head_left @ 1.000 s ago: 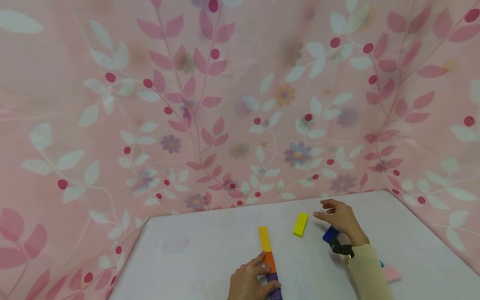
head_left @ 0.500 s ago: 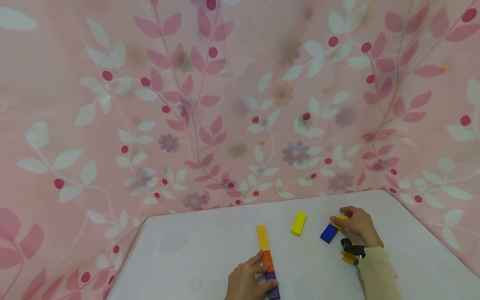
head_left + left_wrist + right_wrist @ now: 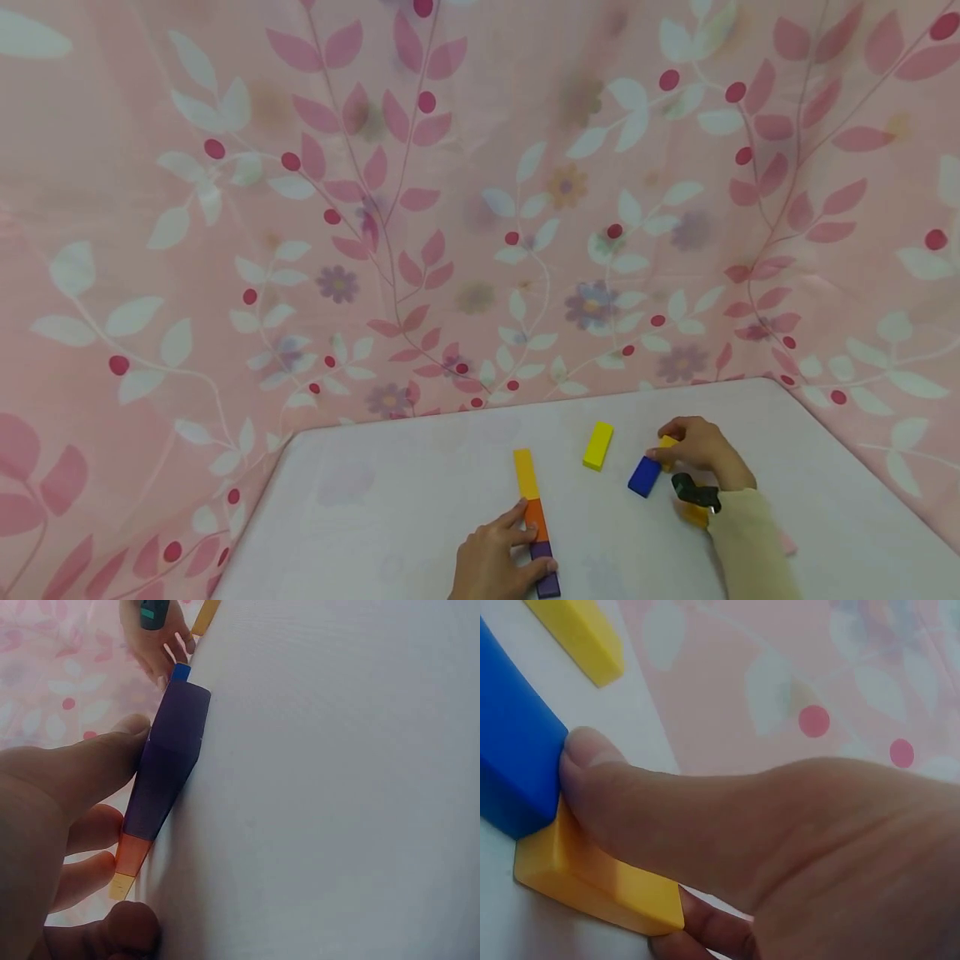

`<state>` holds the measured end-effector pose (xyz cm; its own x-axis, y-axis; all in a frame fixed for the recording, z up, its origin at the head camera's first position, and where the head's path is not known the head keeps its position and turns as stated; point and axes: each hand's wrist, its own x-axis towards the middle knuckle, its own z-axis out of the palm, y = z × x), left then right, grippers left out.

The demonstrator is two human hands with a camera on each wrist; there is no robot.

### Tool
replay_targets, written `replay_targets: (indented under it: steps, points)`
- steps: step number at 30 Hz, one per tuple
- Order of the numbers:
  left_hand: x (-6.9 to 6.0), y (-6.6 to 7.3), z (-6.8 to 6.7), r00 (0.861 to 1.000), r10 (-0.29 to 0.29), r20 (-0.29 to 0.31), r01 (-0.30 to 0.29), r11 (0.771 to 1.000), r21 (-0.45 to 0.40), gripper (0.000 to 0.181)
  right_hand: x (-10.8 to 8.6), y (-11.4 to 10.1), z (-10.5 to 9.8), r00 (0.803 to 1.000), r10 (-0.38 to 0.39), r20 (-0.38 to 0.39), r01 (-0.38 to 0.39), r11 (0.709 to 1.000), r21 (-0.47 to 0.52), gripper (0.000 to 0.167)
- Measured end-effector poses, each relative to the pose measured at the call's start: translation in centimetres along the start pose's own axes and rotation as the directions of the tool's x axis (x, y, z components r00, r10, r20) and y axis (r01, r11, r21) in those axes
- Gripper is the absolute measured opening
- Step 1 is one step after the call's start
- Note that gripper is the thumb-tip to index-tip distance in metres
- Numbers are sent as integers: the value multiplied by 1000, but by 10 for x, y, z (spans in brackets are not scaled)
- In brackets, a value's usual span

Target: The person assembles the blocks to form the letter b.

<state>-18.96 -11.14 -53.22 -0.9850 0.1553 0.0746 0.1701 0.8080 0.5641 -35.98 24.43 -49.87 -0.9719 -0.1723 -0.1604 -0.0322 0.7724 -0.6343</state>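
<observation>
Amber (image 3: 527, 475), orange (image 3: 534, 517) and purple (image 3: 547, 587) blocks form a line, ends touching. Along it lies the left hand (image 3: 491, 560), thumb on the purple block (image 3: 176, 735), other fingertips by the orange one (image 3: 133, 855). Farther right, the right hand (image 3: 701, 446) grips a dark yellow block (image 3: 667, 442). In the right wrist view, that block (image 3: 607, 889) touches the end of a blue block (image 3: 514, 742), and the thumb presses at their meeting corner. Fingers of the right hand (image 3: 765, 832) curl behind the dark yellow block's far end, partly hidden.
A bright yellow block (image 3: 597, 447) lies between the line and the blue block (image 3: 645, 477). Beneath the right wrist is another amber piece (image 3: 695, 515), partly covered. A pink piece (image 3: 787, 543) shows beside the sleeve. Patterned pink cloth (image 3: 480, 208) hangs behind the white table (image 3: 360, 517).
The right hand first moved right to the dark yellow block, then back left with it. The blue block has shifted slightly left and nearer. The left hand has stayed on the line.
</observation>
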Motion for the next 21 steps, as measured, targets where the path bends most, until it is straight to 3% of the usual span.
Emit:
replay_targets:
  steps: [5, 11, 15, 18, 21]
  points:
    - [-1, 0, 0, 1000, -2, -2, 2, 1000, 0, 54, 3, -9, 9, 1000, -21, -3, 21, 1000, -7, 67]
    - [-3, 0, 0, 1000, 8, -8, -8, 1000, 6, 56, 6, -24, 23, 994, -82, -76, 81, 996, -24, 63]
    - [-3, 0, 0, 1000, 1, 1, -1, 1000, -9, 55, 8, -39, 39, 975, -172, -141, 162, 983, -84, 65]
    - [-1, 0, -1, 1000, -5, 13, 6, 1000, -17, 55, 14, -48, 54, 952, -254, -173, 218, 955, -201, 67]
    - [0, -1, -2, 1000, -6, 21, 6, 1000, -18, 55, 19, -54, 67, 935, -306, -178, 258, 933, -250, 65]
